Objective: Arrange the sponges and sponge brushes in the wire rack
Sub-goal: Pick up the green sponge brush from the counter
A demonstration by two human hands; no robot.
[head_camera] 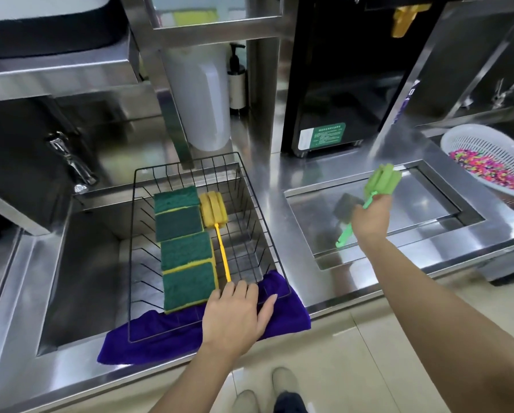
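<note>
Over the counter, right hand (369, 217) grips green sponge brush (382, 180); left hand (236, 315) lies flat, fingers spread

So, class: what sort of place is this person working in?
Probably a commercial kitchen's washing-up area: an all-steel counter with sunken sinks, a wire rack of sponges, and a pump bottle.

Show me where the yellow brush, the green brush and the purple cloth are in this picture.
yellow brush (213, 208): head view, on its sponge head inside the rack.
green brush (383, 178): head view, on its sponge head above the right hand.
purple cloth (282, 315): head view, on its right part under the rack.
</note>
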